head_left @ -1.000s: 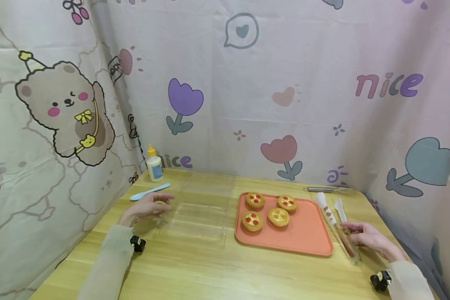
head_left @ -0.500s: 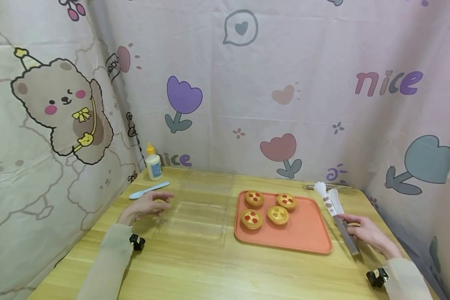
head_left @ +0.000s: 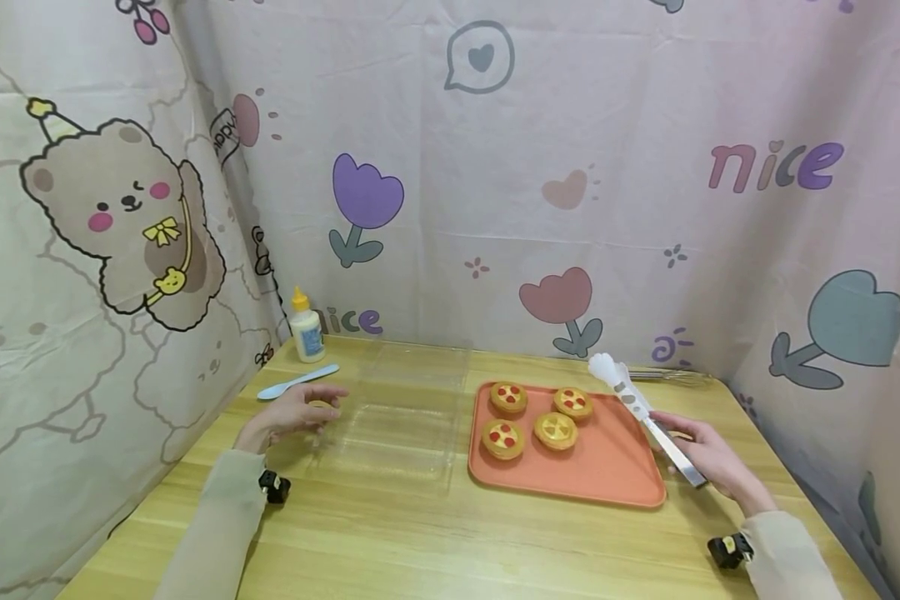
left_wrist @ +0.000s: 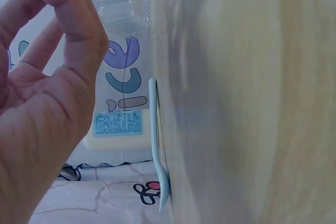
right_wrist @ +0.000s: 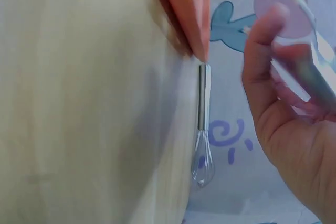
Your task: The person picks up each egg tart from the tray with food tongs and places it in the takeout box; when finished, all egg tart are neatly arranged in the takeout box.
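My right hand [head_left: 708, 454] grips a pair of tongs [head_left: 641, 412] with white heads and metal handles, tilted over the right edge of the orange tray [head_left: 607, 467]. Several small tarts [head_left: 502, 439] sit on the tray's left half; most have red pieces on top, one yellow pieces. In the right wrist view the tongs [right_wrist: 315, 72] lie blurred between thumb and fingers. My left hand [head_left: 292, 412] hovers at the left side of a clear plastic container [head_left: 397, 437], fingers loosely bent with nothing between them. The left wrist view shows the same hand [left_wrist: 58, 82] from the palm side.
A light-blue spatula-like tool [head_left: 297, 382] lies behind the left hand, near a white bottle [head_left: 309, 333] with a yellow cap. A metal whisk [head_left: 671, 377] lies at the table's back right edge. Patterned cloth hangs behind and at the sides.
My right hand has lifted the tongs from the table right of the tray and moved them left, over the tray's edge. The left hand has stayed in place.
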Demonstrator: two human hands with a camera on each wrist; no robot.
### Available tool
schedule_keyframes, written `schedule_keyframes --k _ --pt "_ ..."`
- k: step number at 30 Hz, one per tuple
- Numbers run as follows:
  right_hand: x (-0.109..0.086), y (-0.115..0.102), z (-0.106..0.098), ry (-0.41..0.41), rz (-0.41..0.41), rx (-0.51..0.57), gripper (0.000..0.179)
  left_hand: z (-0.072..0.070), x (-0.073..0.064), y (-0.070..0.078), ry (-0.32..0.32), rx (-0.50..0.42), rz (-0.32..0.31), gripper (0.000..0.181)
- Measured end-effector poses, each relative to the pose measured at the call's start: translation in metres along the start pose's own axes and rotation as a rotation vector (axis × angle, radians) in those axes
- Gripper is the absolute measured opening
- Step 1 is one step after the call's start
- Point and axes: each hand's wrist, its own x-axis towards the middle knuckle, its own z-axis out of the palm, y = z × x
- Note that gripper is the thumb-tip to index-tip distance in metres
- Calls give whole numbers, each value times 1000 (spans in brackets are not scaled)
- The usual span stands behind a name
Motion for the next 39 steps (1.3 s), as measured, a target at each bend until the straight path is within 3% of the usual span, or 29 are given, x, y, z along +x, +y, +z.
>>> schedule_keyframes --k 9,19,26,29,39 --pt "6 2 10 14 -41 -53 41 1 -1 1 -6 -18 -2 64" --pt "10 4 17 -29 -6 20 45 1 -1 2 -9 -20 0 61" --pt "7 -1 13 -93 18 112 69 2 -2 3 -10 -13 -3 61" --pt "6 -4 10 -93 22 119 71 2 -1 2 -6 -19 -7 62" --pt "1 -10 5 -75 1 25 59 1 -1 2 1 2 2 60"
